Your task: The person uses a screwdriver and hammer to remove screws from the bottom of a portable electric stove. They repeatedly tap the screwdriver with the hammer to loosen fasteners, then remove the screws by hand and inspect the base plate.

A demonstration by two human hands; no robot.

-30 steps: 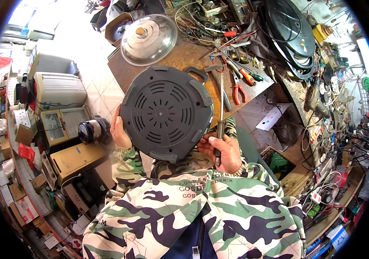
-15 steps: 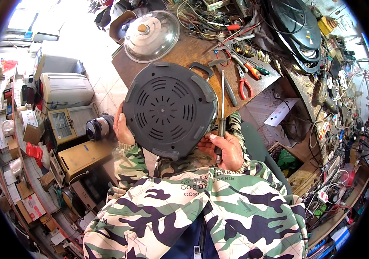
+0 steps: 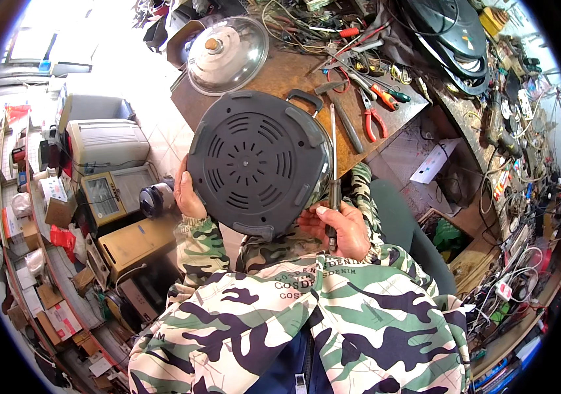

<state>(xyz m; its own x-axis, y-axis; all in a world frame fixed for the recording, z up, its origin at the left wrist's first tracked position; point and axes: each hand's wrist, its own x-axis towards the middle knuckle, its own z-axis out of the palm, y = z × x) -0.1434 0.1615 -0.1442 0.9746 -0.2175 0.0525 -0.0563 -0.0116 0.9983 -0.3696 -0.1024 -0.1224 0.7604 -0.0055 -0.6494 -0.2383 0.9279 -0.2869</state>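
Note:
A round black electric pot (image 3: 245,162) is held in front of me with its underside facing up, showing vent slots, screw recesses and rubber feet. A loop handle (image 3: 305,100) sticks out at its far right. My left hand (image 3: 190,194) grips the pot's left rim, thumb over the edge. In my right hand (image 3: 347,230) a long screwdriver (image 3: 333,141) is clasped by its dark handle, the shaft pointing away from me. The right fingers reach to the pot's near right edge; whether they support it is hidden.
A glass lid (image 3: 228,56) lies on the wooden bench (image 3: 287,69) beyond the pot. Right of it are a hammer (image 3: 346,121), red-handled pliers (image 3: 373,125) and tangled wires. Shelves (image 3: 50,282) with boxes stand at left; cluttered cables (image 3: 510,282) fill the right.
The view has shifted slightly. The pot's far edge has come a little nearer the top of the view; both hands keep their holds.

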